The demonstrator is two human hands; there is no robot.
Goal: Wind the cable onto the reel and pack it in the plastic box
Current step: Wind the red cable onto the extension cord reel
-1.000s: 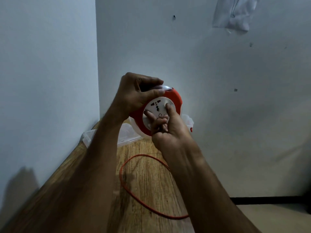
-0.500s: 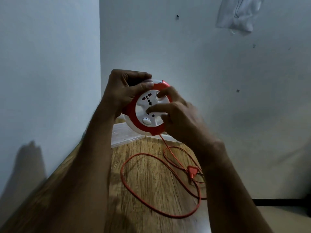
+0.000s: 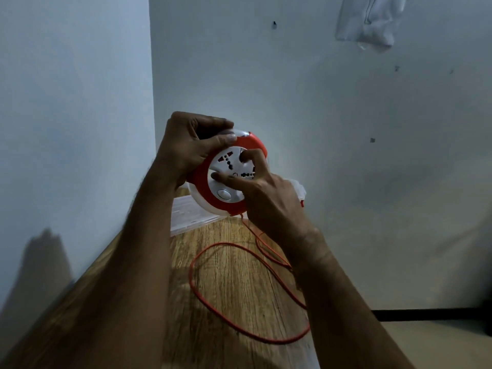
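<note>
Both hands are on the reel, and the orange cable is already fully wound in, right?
Not fully. The head view shows both hands, left hand and right hand, on the reel, but the orange cable lies in loose loops on the wooden table.

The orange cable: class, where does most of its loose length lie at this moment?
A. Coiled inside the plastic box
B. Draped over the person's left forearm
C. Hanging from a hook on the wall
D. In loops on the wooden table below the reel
D: the orange cable runs down from the reel and lies in loose loops on the wooden table, outside the plastic box.
</note>
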